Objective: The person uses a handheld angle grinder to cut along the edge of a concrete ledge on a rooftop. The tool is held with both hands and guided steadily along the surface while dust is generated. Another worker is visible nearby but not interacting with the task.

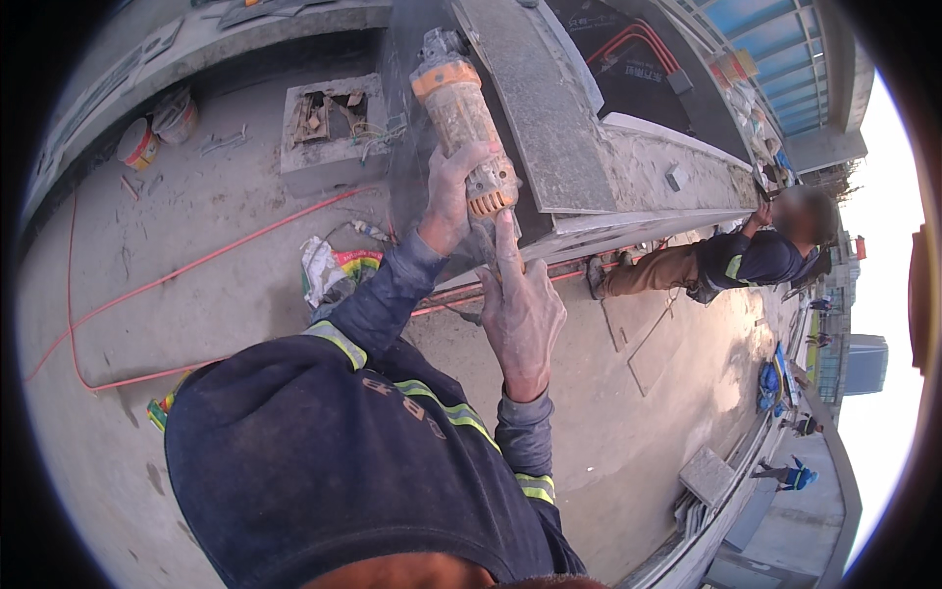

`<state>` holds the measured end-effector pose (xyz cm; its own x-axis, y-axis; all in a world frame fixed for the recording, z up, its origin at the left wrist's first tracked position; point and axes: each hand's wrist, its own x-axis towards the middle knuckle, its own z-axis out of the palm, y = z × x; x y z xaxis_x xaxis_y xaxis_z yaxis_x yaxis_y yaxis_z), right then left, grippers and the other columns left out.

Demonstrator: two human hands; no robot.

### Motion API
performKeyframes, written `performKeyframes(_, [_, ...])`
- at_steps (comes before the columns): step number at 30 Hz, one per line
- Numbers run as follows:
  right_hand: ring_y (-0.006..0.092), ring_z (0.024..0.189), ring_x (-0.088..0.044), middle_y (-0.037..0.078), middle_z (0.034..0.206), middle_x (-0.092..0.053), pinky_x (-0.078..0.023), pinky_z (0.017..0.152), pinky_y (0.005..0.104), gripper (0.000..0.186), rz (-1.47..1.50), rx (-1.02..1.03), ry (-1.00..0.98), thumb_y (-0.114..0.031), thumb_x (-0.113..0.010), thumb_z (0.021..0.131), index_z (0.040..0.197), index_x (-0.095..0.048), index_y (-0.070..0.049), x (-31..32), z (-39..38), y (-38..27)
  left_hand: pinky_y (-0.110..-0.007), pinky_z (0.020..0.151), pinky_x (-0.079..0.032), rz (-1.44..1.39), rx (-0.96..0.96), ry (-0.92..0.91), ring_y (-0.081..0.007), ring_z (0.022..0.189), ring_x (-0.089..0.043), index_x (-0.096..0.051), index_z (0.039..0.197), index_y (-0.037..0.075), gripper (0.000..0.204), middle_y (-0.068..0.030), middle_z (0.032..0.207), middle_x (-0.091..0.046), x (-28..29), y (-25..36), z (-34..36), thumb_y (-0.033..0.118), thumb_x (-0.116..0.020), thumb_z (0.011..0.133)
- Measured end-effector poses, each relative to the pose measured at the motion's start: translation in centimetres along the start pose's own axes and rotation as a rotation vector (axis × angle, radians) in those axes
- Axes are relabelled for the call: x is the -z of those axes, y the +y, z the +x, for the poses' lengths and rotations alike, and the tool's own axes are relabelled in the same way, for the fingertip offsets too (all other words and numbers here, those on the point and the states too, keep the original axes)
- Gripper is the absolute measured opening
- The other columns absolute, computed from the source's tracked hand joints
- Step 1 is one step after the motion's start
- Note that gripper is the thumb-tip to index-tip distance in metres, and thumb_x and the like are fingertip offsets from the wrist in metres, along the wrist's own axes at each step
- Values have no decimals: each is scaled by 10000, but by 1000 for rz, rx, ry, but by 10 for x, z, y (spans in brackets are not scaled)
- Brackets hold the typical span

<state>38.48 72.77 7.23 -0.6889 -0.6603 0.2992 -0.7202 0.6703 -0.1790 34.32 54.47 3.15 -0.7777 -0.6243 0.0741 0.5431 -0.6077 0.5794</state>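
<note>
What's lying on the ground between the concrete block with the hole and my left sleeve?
In the head view, a crumpled striped sack and a red hose lie between them.

Outdoor construction site — dusty concrete floor (206,226), buckets (157,133), orange cable (196,263), stone slabs (706,476), worker in hi-vis (736,260).

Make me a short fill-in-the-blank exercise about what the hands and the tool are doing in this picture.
1. The left hand grips an ____-and-grey grinder.
2. The right hand is open, its fingers reaching up to the grinder's ____ end.
3. A thin ____ hose runs across the dusty floor.
4. A co-worker crouches beside the grey ____.

Missing words: orange; lower; red; slab
</note>
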Motion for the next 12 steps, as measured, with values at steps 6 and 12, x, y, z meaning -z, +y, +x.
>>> performKeyframes(6, [282,748,-654,99,885,-585,-537,659,444,942,-17,-15,-8,-179,-834,904,1717,-384,-337,1,-3,0,-370,645,-644,-4,2,0,-218,759,-737,-602,1184,13,378,-121,942,-686,-3,1,-6,270,-722,935])
performKeyframes(12, [280,752,-661,98,902,-597,-539,660,443,950,-22,-1,-6,-186,-833,907,1722,-371,-342,1,-7,4,-367,658,-648,-17,3,-3,-223,773,-745,-605,1196,25,379,-125,965,-697,-3,-1,-9,280,-727,944])
